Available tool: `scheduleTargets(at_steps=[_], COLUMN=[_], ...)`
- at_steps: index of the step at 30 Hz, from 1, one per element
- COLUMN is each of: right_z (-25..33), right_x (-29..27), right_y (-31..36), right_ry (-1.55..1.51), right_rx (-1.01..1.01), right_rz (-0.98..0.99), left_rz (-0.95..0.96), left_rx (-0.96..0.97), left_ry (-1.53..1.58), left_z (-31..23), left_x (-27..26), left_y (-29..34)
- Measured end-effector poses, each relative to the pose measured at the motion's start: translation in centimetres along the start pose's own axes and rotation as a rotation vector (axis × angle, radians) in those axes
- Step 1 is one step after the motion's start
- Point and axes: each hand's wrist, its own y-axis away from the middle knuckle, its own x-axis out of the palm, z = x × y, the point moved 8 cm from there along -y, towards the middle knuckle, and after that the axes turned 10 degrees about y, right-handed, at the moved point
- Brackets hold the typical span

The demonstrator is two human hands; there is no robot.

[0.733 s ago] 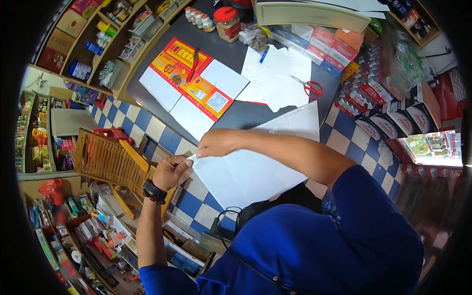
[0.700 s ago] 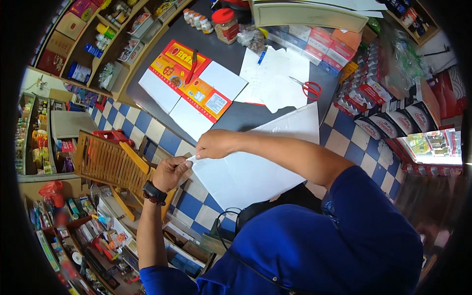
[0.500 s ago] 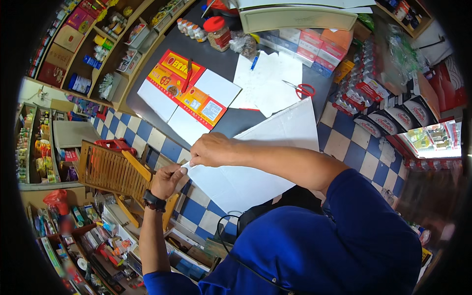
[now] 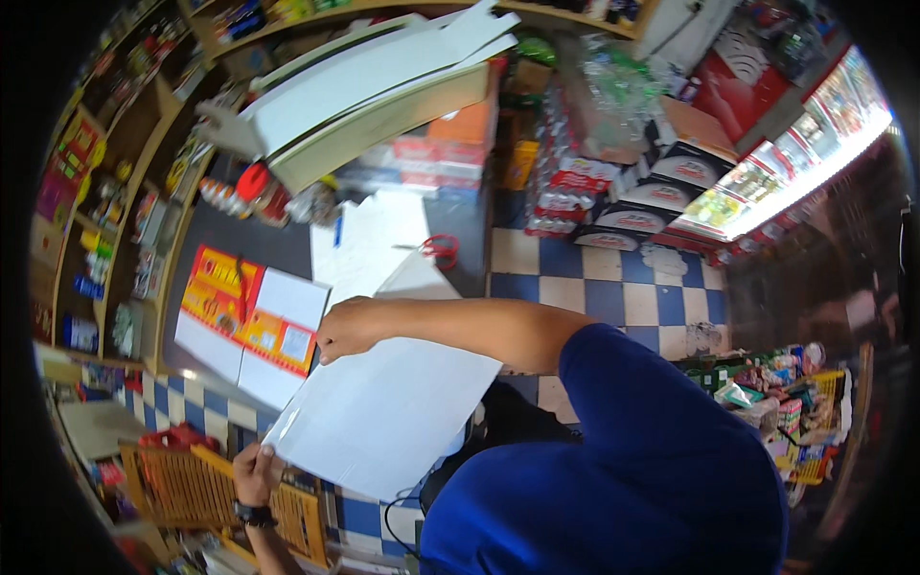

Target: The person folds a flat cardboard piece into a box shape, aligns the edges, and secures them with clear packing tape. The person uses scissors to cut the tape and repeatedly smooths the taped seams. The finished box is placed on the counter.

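I hold a large white sheet [image 4: 383, 412] in front of me, above the checkered floor. My right hand [image 4: 347, 331] reaches across from the blue sleeve and grips the sheet's upper left edge. My left hand [image 4: 255, 472], with a dark watch on its wrist, pinches the sheet's lower left corner. Beyond the sheet, a dark counter [image 4: 287, 247] carries a red, yellow and white printed sheet [image 4: 244, 324], loose white papers [image 4: 369, 240] and red-handled scissors [image 4: 441, 249].
A stack of long white and beige boards [image 4: 374, 86] lies at the counter's far side, beside a red-lidded jar [image 4: 254, 182]. Stocked shelves [image 4: 96, 220] run along the left. An orange slatted basket [image 4: 192, 489] stands below my left hand. Packaged goods [image 4: 613, 201] line the blue-and-white floor.
My hands have moved apart along the sheet's left edge, the left one sliding down to the corner. The view has swung, so the counter now sits further left and lower.
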Motion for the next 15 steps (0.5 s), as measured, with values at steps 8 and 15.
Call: scheduleTargets(at_steps=[8,15], right_z=[-4.3,-3.1], right_x=[-8.1,-16.7], right_y=[4.1,11.1], right_ry=[0.258,0.247], right_rx=[0.047,0.058], right_rz=[-0.183,-0.267], left_rz=[0.005,0.099], left_rx=[-0.108,-0.122], left_ry=[-0.048,0.026], left_z=[-0.4,1.4], left_x=[-1.2,-0.9], left_y=[-3.0,-9.2])
